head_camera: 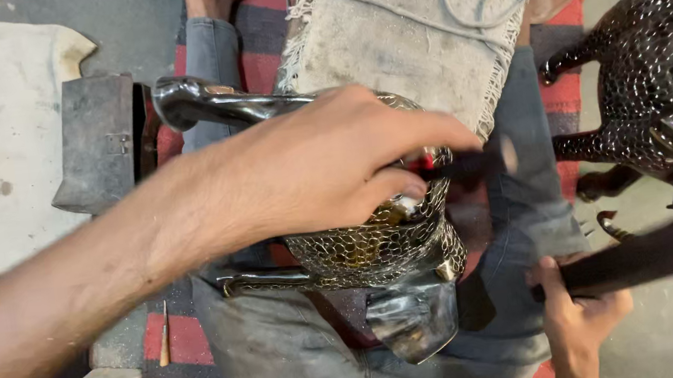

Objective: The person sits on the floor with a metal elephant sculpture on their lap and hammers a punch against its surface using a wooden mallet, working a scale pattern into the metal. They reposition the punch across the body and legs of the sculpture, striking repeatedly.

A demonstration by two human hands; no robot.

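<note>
Keep your left hand (326, 165) clamped over the scaled brass animal figure (375, 243) on your lap; your right hand (579, 313) grips a dark wooden handle (651, 252), so strike squarely.

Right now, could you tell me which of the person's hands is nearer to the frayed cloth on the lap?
Left. The left hand rests on the metal animal figure just below the frayed cloth; the right hand grips a dark handle lower, well apart.

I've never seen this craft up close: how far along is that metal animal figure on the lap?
The figure's body already carries scale-like patterning. In hand: the left hand presses a red-tipped tool against it, while the right hand grips a blurred dark handle. The neck and leg look smooth, unpatterned.
</note>
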